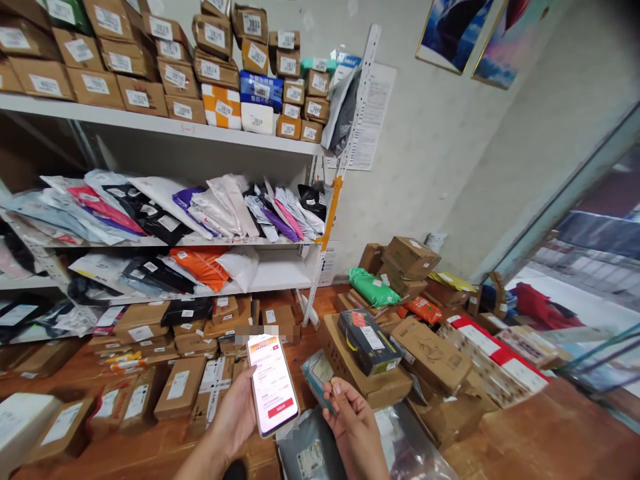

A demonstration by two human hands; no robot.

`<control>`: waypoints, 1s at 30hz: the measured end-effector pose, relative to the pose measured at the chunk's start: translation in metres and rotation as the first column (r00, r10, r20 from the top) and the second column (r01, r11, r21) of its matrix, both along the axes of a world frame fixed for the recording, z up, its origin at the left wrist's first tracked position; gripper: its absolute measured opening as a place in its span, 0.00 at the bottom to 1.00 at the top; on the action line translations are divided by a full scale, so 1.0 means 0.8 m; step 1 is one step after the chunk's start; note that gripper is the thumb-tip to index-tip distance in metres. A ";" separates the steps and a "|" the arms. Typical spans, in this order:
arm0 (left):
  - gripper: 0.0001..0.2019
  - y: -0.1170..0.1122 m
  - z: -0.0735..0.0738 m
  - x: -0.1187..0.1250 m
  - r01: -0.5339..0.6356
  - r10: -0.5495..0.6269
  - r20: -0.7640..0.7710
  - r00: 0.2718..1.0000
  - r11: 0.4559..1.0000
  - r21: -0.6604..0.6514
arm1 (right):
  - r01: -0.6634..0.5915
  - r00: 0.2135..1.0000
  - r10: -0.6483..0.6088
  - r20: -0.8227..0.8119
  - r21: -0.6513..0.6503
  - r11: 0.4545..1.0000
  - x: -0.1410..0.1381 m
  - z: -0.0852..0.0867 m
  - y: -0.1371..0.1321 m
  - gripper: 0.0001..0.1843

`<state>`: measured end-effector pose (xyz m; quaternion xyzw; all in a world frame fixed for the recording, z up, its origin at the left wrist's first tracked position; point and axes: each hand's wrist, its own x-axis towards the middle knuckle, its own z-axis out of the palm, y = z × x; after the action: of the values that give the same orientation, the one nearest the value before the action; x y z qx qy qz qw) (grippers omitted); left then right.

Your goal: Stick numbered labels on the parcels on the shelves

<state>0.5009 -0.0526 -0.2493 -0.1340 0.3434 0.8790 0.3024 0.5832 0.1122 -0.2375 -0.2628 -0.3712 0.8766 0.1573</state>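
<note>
In the lower middle, my left hand (237, 410) is wrapped round a smartphone (273, 387) whose bright screen faces me, showing text lines and a red button. To its right, my right hand (353, 420) is closed, thumb and fingers pinched at the edge of a small blue packet (316, 373) with a pale label. Part of that packet is hidden by the fingers. Beneath my hands lies a dark grey plastic mailer bag (310, 450) with a label. A clear plastic bag (405, 443) is beside my right wrist.
Shelves (280, 143) at the left hold labelled boxes above and mailer bags (215, 207) below. Cartons (180, 387) stand on the floor at left. At right, a dark box (370, 340) sits on a larger carton (385, 387), near a green parcel (374, 287) and a red-and-white box (495, 353).
</note>
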 end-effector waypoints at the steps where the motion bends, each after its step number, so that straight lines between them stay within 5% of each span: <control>1: 0.28 0.004 -0.001 -0.005 0.008 -0.008 -0.009 1.000 1.000 -0.005 | -0.001 1.000 0.001 -0.002 0.002 1.000 -0.004 -0.001 0.004 0.24; 8: 0.27 0.036 0.004 -0.049 0.085 -0.084 0.033 0.996 0.996 -0.020 | -0.026 0.998 0.030 -0.061 0.058 0.998 -0.038 -0.016 0.026 0.20; 15: 0.26 0.061 0.002 -0.111 0.146 -0.145 0.019 0.989 0.989 -0.019 | 0.052 0.997 -0.049 -0.064 0.053 0.997 -0.088 -0.009 0.035 0.21; 25: 0.27 0.064 -0.012 -0.183 0.163 -0.162 0.019 0.987 0.986 -0.041 | 0.086 0.996 -0.087 0.003 0.148 0.985 -0.157 -0.008 0.031 0.24; 30: 0.27 0.061 -0.011 -0.205 0.182 -0.180 0.051 0.982 0.982 -0.041 | 0.069 0.997 -0.071 0.027 0.056 0.996 -0.181 -0.004 0.028 0.25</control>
<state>0.3369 -0.0039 -0.2583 -0.1296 0.3667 0.8366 0.3858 0.4381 0.1348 -0.2406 -0.2839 -0.3881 0.8561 0.1896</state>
